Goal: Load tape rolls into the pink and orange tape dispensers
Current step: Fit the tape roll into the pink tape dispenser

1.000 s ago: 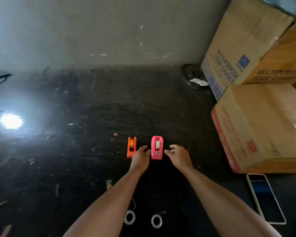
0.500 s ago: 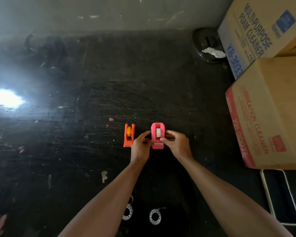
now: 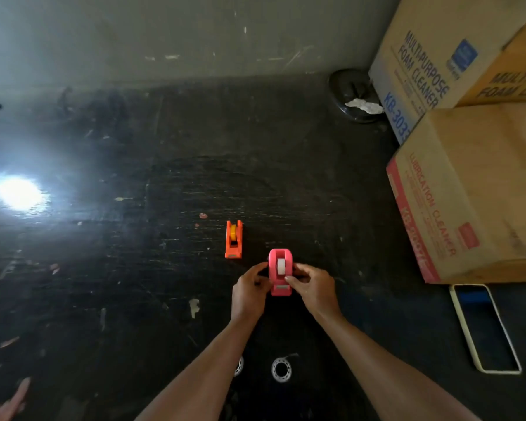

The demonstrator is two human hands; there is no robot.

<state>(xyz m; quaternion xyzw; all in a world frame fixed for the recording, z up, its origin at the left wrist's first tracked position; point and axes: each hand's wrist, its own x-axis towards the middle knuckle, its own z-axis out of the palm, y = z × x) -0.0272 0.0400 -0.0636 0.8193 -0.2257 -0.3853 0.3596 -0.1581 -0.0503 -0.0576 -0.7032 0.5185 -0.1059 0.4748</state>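
The pink tape dispenser [image 3: 280,270] is pinched from both sides, my left hand [image 3: 249,291] on its left flank and my right hand [image 3: 312,285] on its right. A white spool shows in its middle slot. The orange tape dispenser [image 3: 233,240] stands alone on the dark floor, up and to the left of the pink one, with a yellow spool inside. Two clear tape rolls lie near me on the floor: one [image 3: 281,369] between my forearms, the other [image 3: 239,366] partly hidden by my left forearm.
Stacked cardboard boxes [image 3: 468,192] fill the right side. A phone [image 3: 485,326] lies face up below them. A dark round dish [image 3: 351,97] holding crumpled white paper sits by the wall. Bright glare [image 3: 17,192] marks the floor at left.
Both hands closed onto the pink dispenser and drew it toward me, away from the orange one. The camera tilted, shifting the scene.
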